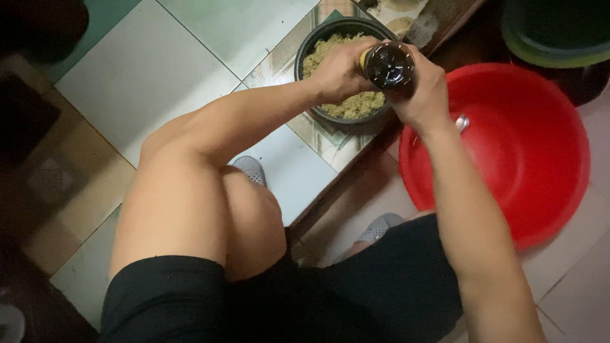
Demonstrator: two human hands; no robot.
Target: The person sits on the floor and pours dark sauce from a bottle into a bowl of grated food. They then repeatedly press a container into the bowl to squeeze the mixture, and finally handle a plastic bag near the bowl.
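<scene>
A: Tiled floor (159, 70), pale squares with one patterned tile, carries everything. Report hand states.

B: I read the left hand (340, 70) as closed, fingers wrapped on the yellow-capped end of a dark bottle (389, 65). The right hand (422, 95) is closed round the bottle's body from the other side. The bottle is off the floor, held between both hands, its end facing the camera.

A: Position of the bottle relative to other items?

B: It sits above the right rim of a dark bowl (311, 47) filled with a greenish-yellow crumbly mixture (356, 105). The bowl stands on the patterned tile, toward the far edge of the floor in view. A red basin (521, 159) lies just right of the bowl, beneath the right forearm; a small metal object (462, 122) shows at its inner wall. I cannot tell what that object is.

A: Anything else?

B: A green basin (553, 38) is at the far right corner. Grey slippers (251, 168) are on the floor near the knees.
</scene>
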